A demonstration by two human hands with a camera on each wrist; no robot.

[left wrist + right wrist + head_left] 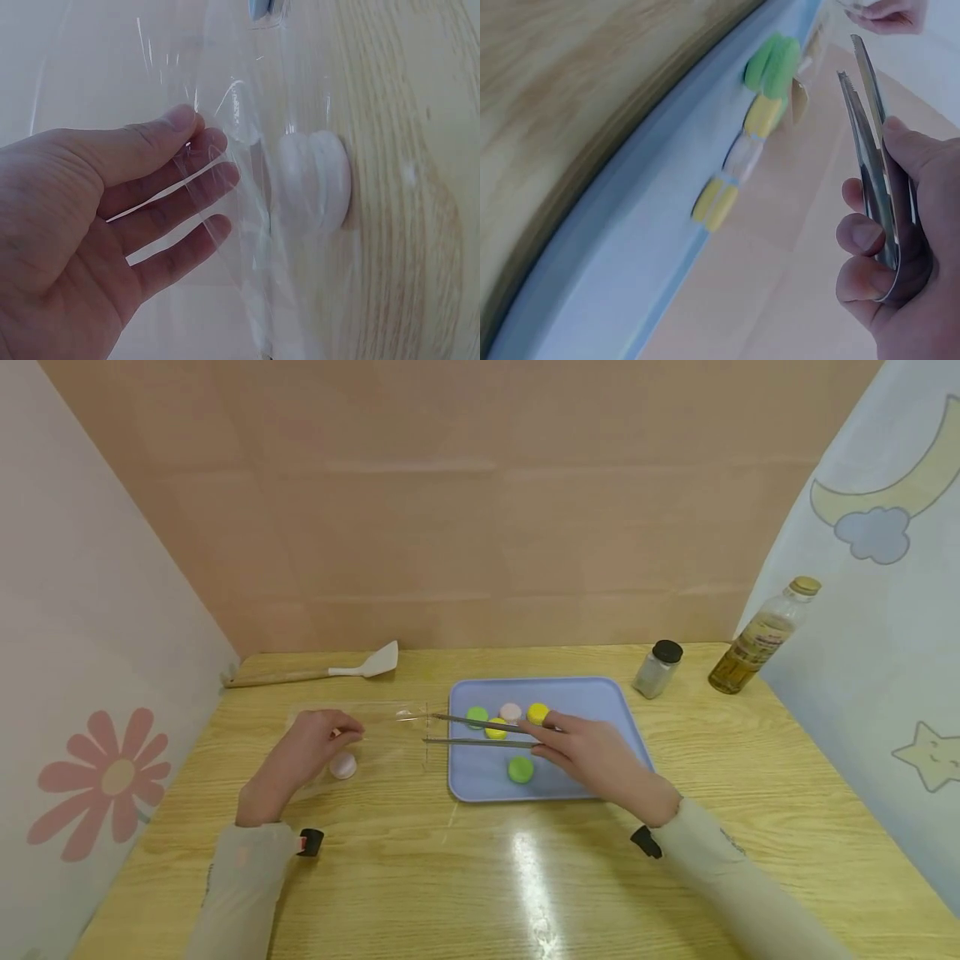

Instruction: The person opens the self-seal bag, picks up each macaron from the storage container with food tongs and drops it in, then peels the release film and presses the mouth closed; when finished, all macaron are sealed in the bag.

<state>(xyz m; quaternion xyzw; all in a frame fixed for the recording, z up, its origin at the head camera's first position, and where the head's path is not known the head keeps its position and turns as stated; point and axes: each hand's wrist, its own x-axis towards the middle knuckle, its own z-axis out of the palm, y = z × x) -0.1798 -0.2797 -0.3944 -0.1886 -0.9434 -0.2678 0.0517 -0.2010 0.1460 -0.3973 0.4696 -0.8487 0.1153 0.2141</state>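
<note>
A clear plastic container (390, 752) lies left of the blue tray (600, 693). My left hand (303, 756) pinches its thin clear edge between thumb and index finger, as the left wrist view shows (127, 180). Beside that hand is a pale round macaron (342, 766), seen through the plastic in the left wrist view (319, 180). My right hand (600, 760) grips metal tongs (480, 742) over the tray, their tips apart with nothing between them. On the tray are green (521, 769), yellow (537, 714) and pale pink (510, 712) macarons.
A white spatula (378, 662) with a wooden handle lies at the back left. At the back right stand a jar with a black lid (656, 670) and an oil bottle (757, 639). Walls border the table (420, 877) at the back and both sides.
</note>
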